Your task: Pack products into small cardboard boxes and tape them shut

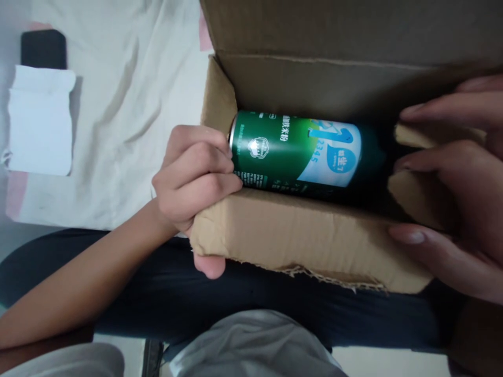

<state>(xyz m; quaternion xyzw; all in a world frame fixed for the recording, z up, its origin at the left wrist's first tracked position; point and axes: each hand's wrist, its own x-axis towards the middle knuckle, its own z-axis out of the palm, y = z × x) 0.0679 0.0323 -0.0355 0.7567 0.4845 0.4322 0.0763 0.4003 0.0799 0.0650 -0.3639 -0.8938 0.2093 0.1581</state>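
Observation:
An open brown cardboard box [267,225] rests over my lap. Lying on its side inside is a green can [275,149] with white print and a blue and white patch. My left hand [196,178] is closed over the box's left end, fingers over the rim by the can's base and thumb underneath. At the right end, my right hand [459,178] grips the box, with fingers over the end flaps and thumb against the near side. Shadow hides the can's far right end. The near flap has a torn, frayed edge.
A pale cloth [121,120] with pink parts covers the surface at the left. On it lie a white crumpled sheet or packet [41,120] and a dark flat object [43,48], partly beneath it. The box's tall flap [353,26] stands at the back.

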